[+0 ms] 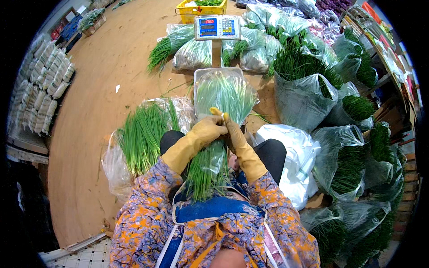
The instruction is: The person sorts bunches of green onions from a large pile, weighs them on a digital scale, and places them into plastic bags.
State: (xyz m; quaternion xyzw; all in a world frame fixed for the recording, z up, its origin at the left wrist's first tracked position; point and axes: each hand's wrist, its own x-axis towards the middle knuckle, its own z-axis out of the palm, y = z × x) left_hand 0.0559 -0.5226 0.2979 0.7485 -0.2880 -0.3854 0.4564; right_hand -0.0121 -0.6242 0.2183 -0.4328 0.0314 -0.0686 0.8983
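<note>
Left of centre, loose green chives (143, 134) lie on plastic. At centre, the yellow-gloved left hand (206, 130) and right hand (232, 134) close their fingers around a bagged chive bundle (219, 129), its top resting on the scale tray (199, 76). Bagged chives (304, 100) fill the right.

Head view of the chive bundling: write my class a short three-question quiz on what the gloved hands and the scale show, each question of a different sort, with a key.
1. True or false: the left hand and the right hand both wear yellow gloves.
2. Multiple choice: the bagged bunch of chives that both hands grip lies with its far end on A) the pan of the scale, B) the yellow crate, C) the white sacks.
3. Fill in: the loose heap of chives lies at the person's ____ side.

Key: 1 true; 2 A; 3 left.
</note>
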